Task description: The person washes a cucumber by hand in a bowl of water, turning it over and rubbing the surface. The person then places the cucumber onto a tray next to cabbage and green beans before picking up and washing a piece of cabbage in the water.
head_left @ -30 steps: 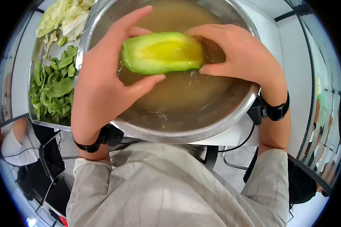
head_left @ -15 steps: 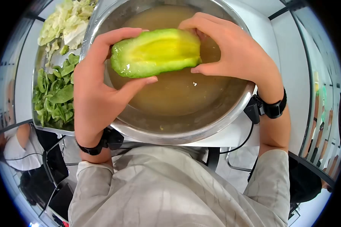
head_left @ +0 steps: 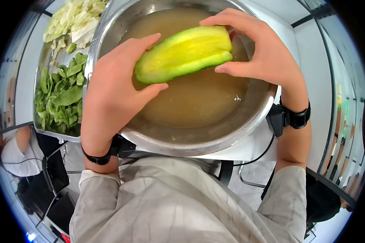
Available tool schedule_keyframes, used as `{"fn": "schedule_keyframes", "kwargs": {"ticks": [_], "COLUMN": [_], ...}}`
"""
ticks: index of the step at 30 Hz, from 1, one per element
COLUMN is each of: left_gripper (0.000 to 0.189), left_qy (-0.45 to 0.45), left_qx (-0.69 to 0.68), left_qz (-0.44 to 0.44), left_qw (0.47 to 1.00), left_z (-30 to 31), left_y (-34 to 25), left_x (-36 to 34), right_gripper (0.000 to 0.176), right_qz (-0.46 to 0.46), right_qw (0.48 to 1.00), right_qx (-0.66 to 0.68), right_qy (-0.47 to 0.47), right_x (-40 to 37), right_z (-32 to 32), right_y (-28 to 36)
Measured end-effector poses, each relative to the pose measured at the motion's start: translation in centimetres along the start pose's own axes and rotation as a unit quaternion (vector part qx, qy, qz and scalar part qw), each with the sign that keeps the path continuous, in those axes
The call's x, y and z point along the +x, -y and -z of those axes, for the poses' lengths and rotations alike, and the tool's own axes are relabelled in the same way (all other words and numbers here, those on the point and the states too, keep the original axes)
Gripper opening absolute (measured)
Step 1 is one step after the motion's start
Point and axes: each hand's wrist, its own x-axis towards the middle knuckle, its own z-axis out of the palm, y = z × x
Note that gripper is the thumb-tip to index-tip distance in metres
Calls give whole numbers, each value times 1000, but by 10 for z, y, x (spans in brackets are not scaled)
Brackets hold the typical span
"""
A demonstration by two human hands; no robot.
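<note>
Between my two hands is a halved gourd (head_left: 186,54), green-skinned and wet, with its pale yellow-green hollowed inside facing up. It tilts, its right end farther from me than its left. My left hand (head_left: 113,81) curves around the left end, thumb on the near side and fingers on the far side. Around the right end, my right hand (head_left: 259,48) has its thumb along the near edge and its fingers over the far side. Below the gourd is a large steel basin (head_left: 198,148) of cloudy brownish water (head_left: 186,105).
Left of the basin, a metal tray (head_left: 61,135) bears torn cabbage leaves (head_left: 75,20) and flat green bean pods (head_left: 65,93). The basin stands on a white table (head_left: 247,146). A black cable (head_left: 263,153) hangs by my right wrist. Another person's white sleeve (head_left: 18,150) shows at lower left.
The gourd half has shifted right and tilted, its right end now farther away. My right hand has moved slightly right and away with it.
</note>
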Motion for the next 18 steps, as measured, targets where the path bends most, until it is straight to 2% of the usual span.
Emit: {"fn": "schedule_keyframes", "kwargs": {"ticks": [3,9,12,15,18], "left_gripper": [74,68,70,74,76], "left_qy": [34,33,46,20,40], "left_qx": [23,61,63,92,87], "left_qz": [17,-3,2,-21,1], "left_qw": [999,998,997,995,995], "left_z": [-1,-3,-4,-5,-4], "left_y": [-3,-4,2,2,0], "left_x": [3,0,-3,-9,-9], "right_gripper": [67,70,71,70,66], "right_qz": [0,6,-9,-3,-35], "right_qw": [1000,998,998,997,993], "right_qx": [-16,-53,-51,-77,-104], "right_qy": [24,38,38,20,41], "right_x": [0,0,0,-7,-8], "right_z": [0,-6,-8,-15,-14], "right_y": [-4,-4,-2,-10,-9]}}
